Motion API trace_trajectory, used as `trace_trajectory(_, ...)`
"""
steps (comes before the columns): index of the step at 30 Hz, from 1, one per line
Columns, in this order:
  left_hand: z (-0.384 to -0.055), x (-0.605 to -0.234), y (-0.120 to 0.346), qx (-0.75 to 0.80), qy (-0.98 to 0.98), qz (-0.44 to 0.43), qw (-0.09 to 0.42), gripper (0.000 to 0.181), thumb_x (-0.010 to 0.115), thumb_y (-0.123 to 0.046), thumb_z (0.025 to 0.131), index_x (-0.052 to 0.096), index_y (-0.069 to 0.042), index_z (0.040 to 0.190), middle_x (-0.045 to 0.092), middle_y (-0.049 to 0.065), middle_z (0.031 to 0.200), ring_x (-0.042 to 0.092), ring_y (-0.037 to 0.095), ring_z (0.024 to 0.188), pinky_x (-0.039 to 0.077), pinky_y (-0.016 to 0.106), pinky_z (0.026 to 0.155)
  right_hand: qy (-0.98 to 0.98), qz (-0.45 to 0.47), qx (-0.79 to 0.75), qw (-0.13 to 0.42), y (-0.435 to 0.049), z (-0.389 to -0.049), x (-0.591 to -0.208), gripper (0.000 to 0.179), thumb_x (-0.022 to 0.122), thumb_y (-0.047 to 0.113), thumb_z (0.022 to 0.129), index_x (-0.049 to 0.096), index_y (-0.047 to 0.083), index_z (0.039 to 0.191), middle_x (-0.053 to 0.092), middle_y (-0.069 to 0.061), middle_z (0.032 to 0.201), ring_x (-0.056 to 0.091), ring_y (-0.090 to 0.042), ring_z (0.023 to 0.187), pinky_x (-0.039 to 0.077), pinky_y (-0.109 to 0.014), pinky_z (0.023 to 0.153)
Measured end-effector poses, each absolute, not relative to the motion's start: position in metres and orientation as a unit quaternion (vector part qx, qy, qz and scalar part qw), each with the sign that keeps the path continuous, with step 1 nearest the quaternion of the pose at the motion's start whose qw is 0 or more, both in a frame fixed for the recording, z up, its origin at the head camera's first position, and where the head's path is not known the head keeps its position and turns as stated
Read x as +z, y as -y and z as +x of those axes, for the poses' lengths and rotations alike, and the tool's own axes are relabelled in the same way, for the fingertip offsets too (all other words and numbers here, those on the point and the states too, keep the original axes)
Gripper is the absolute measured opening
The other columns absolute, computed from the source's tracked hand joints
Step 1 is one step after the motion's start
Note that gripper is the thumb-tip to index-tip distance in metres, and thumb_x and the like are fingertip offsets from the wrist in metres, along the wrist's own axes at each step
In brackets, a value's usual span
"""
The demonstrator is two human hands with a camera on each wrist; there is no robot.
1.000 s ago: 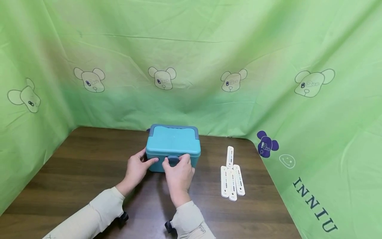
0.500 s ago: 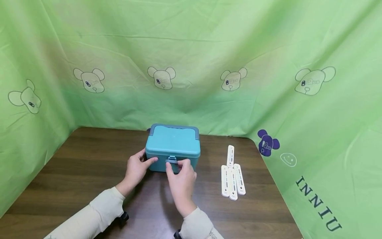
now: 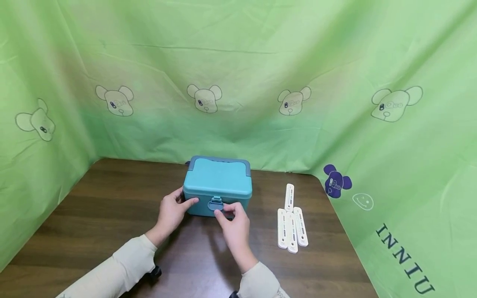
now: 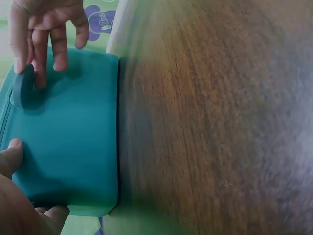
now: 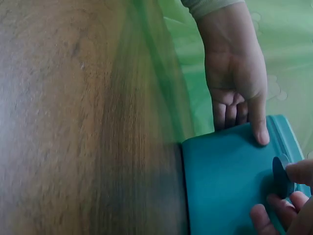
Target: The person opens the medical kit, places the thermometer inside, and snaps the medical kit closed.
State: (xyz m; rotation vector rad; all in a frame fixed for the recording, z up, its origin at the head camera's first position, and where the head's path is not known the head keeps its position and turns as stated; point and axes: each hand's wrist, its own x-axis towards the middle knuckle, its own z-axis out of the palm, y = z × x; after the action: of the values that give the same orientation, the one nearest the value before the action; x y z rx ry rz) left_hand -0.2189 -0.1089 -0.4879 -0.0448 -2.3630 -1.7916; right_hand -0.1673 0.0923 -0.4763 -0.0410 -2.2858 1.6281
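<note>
A teal storage box point(image 3: 218, 178) with a blue-grey handle folded round its lid stands near the back of the table, lid down. On its front, an oval latch point(image 3: 215, 204) is swung outward from the wall, seen edge-on in the left wrist view as a dark disc point(image 4: 23, 88). My left hand point(image 3: 169, 217) holds the box's left front corner, thumb on the front and fingers round the side. At the latch, my right hand point(image 3: 236, 231) pinches the disc between thumb and fingers, as the right wrist view also shows. What the box contains is hidden.
Several white printed strips point(image 3: 292, 236) lie grouped on the table point(image 3: 316, 265) to the right of the box. A green curtain point(image 3: 238, 136) with bear prints hangs close behind the box and along both sides.
The latch, earlier flat against the front of the box, has tipped outward and down. My right hand has drawn lower and to the right with it. The left hand keeps its hold.
</note>
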Motion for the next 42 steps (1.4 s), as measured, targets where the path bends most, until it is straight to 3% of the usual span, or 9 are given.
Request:
trace_trajectory(7, -0.220, -0.485, 0.118, -0.594, 0.802, -0.035, 0.051, 0.073, 0.082, -0.042, 0.087, 0.057, -0.005, 0.145, 0.063, 0.014, 0.141, 0.060, 0.028, 0.132, 0.051, 0.045, 0.105, 0.844, 0.029, 0.518, 0.135, -0.110, -0.171, -0.474, 0.018, 0.082, 0.017, 0.088, 0.066, 0.013, 0.097, 0.072, 0.000, 0.094, 0.068, -0.017, 0.090, 0.055, -0.035, 0.080)
trace_trajectory(12, -0.221, -0.479, 0.126, -0.596, 0.801, -0.042, 0.041, 0.075, 0.082, -0.042, 0.087, 0.056, -0.002, 0.144, 0.062, 0.018, 0.141, 0.060, 0.031, 0.132, 0.051, 0.045, 0.107, 0.876, 0.090, 0.463, 0.102, -0.129, -0.171, -0.467, 0.015, 0.076, 0.015, 0.091, 0.070, 0.016, 0.105, 0.071, 0.001, 0.103, 0.068, -0.017, 0.094, 0.056, -0.035, 0.082)
trace_trajectory(17, -0.218, -0.476, 0.127, -0.583, 0.807, -0.056, 0.076, 0.066, 0.084, -0.035, 0.086, 0.059, -0.005, 0.140, 0.064, 0.013, 0.138, 0.062, 0.030, 0.128, 0.053, 0.044, 0.104, 0.900, 0.142, 0.400, 0.096, -0.159, -0.170, -0.463, 0.018, 0.075, 0.014, 0.092, 0.073, 0.014, 0.111, 0.071, 0.001, 0.109, 0.067, -0.019, 0.097, 0.057, -0.037, 0.085)
trace_trajectory(23, -0.217, -0.470, 0.123, -0.567, 0.811, -0.087, 0.116, 0.059, 0.082, -0.032, 0.089, 0.060, -0.007, 0.138, 0.062, 0.011, 0.141, 0.060, 0.031, 0.131, 0.053, 0.046, 0.104, 0.909, 0.107, 0.387, 0.114, -0.195, -0.175, -0.454, 0.012, 0.077, 0.011, 0.090, 0.076, 0.011, 0.102, 0.072, 0.000, 0.098, 0.068, -0.017, 0.089, 0.059, -0.044, 0.085)
trace_trajectory(31, -0.220, -0.465, 0.129, -0.556, 0.817, -0.090, 0.121, 0.060, 0.082, -0.030, 0.089, 0.060, -0.009, 0.140, 0.064, 0.010, 0.140, 0.061, 0.030, 0.129, 0.053, 0.044, 0.104, 0.910, 0.058, 0.389, 0.131, -0.203, -0.186, -0.447, 0.040, 0.079, 0.022, 0.091, 0.070, 0.002, 0.125, 0.071, -0.013, 0.114, 0.067, -0.028, 0.103, 0.059, -0.048, 0.089)
trace_trajectory(35, -0.220, -0.465, 0.131, -0.545, 0.826, -0.089, 0.114, 0.064, 0.083, -0.032, 0.088, 0.059, -0.009, 0.143, 0.064, 0.011, 0.140, 0.061, 0.030, 0.130, 0.053, 0.044, 0.104, 0.915, 0.045, 0.380, 0.127, -0.197, -0.190, -0.447, 0.054, 0.082, 0.027, 0.089, 0.065, 0.005, 0.135, 0.069, -0.014, 0.122, 0.065, -0.030, 0.111, 0.057, -0.048, 0.092)
trace_trajectory(42, -0.216, -0.465, 0.131, -0.541, 0.828, -0.091, 0.117, 0.061, 0.082, -0.027, 0.089, 0.061, -0.006, 0.142, 0.065, 0.013, 0.138, 0.063, 0.031, 0.128, 0.054, 0.043, 0.102, 0.900, 0.051, 0.406, 0.150, -0.189, -0.196, -0.450, 0.047, 0.080, 0.024, 0.091, 0.067, 0.007, 0.133, 0.071, -0.011, 0.120, 0.066, -0.031, 0.111, 0.057, -0.050, 0.091)
